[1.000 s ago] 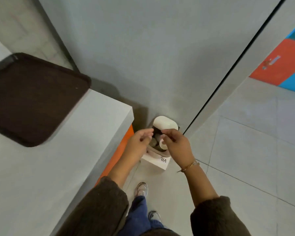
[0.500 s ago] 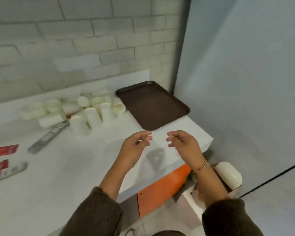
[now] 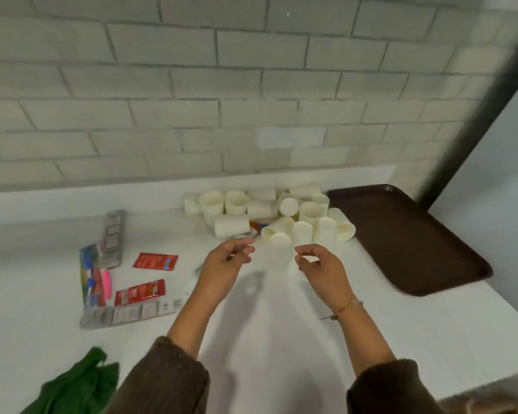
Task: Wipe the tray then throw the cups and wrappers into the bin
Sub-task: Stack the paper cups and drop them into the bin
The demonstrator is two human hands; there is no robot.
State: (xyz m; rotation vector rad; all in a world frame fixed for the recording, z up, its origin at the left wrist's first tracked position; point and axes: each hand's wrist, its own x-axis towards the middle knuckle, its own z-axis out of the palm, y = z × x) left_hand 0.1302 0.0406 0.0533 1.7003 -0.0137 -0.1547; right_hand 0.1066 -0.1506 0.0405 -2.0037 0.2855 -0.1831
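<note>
Near cups point(image 3: 311, 211), left hand point(image 3: 222, 265), right hand point(image 3: 322, 271)

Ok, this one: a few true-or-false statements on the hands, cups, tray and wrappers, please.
1. The left hand and right hand hold nothing. True.
2. The cups stand on the tray. False: they lie on the counter, left of it.
3. Red wrappers lie left of the hands. True.
4. The green cloth is on the tray. False: it lies at the counter's near left corner.
</note>
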